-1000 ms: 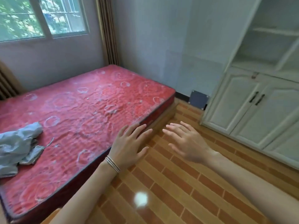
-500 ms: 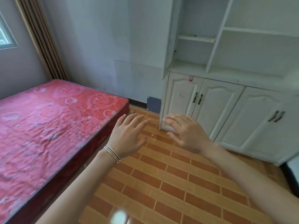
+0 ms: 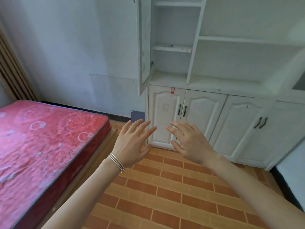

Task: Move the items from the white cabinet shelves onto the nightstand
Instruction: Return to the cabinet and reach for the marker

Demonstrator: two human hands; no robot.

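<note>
The white cabinet (image 3: 231, 90) fills the right half of the view, with open shelves above and shut doors with dark handles below. No item shows on the shelves that I can see. My left hand (image 3: 132, 144), with thin bangles at the wrist, is held out in mid-air with fingers spread and holds nothing. My right hand (image 3: 189, 142) hovers beside it, fingers also spread and empty, in front of the lower left cabinet door (image 3: 165, 116). No nightstand is in view.
A bed with a red patterned mattress (image 3: 41, 146) on a wooden base lies at the left. An upper cabinet door (image 3: 143, 47) hangs open toward me. Brick-patterned flooring (image 3: 165, 195) stretches between bed and cabinet. A dark panel (image 3: 137, 115) sits low on the wall.
The view has swung right from the bed and window toward the cabinet, which now stands closer and more central. Both hands stay raised and spread in front of me.
</note>
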